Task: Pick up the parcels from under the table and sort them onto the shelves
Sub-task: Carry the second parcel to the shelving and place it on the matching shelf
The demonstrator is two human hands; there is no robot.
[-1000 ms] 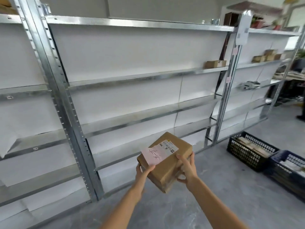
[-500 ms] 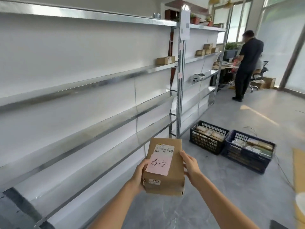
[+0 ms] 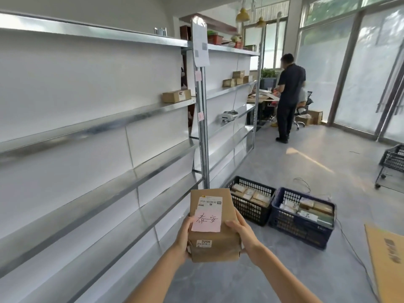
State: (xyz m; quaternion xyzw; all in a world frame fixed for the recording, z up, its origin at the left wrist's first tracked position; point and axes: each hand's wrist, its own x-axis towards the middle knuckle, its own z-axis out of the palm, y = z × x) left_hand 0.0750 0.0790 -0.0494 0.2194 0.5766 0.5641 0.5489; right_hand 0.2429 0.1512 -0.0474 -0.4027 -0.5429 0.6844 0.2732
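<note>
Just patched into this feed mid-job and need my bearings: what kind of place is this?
Probably a small parcel sorting or pickup room. Long metal shelves hold a few cardboard boxes, two floor crates are packed with parcels, and both hands hold a labelled parcel.

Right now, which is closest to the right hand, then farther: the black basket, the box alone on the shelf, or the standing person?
1. Black basket: on the floor, just beyond the right hand.
2. Lone box: up on the near shelf.
3. Standing person: far back by the windows.
</note>
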